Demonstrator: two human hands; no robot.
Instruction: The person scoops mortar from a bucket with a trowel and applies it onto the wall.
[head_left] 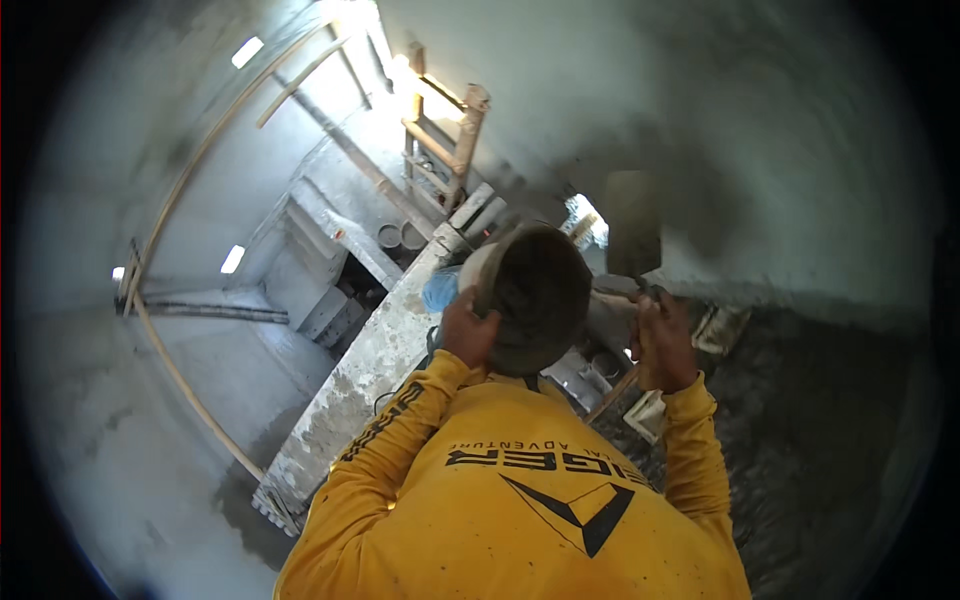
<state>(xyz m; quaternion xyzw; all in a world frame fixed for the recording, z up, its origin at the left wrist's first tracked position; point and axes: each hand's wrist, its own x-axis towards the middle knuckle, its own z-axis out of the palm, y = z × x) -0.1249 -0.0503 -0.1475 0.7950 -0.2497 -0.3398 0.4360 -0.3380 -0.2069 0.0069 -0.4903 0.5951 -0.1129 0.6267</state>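
Observation:
My left hand (pixel 468 330) grips the side of a round bucket (pixel 536 290) that is tipped toward me, dark grey mortar showing inside it. In my right hand (pixel 662 345) is the wooden handle of a trowel (pixel 632 225), its flat, grey-smeared blade held upright to the right of the bucket, near the wall. A blue item (pixel 441 290), too hidden to name, sits just behind the bucket's left side. Both my forearms are in yellow sleeves.
A rough, stained concrete beam or ledge (pixel 345 400) runs diagonally at left, with a drop beyond it. Bamboo poles (pixel 180 190) and a wooden frame (pixel 440 140) stand beyond. A plastered wall (pixel 760 170) rises ahead and right; dark, rough surfaces and pale boards (pixel 720 328) lie lower right.

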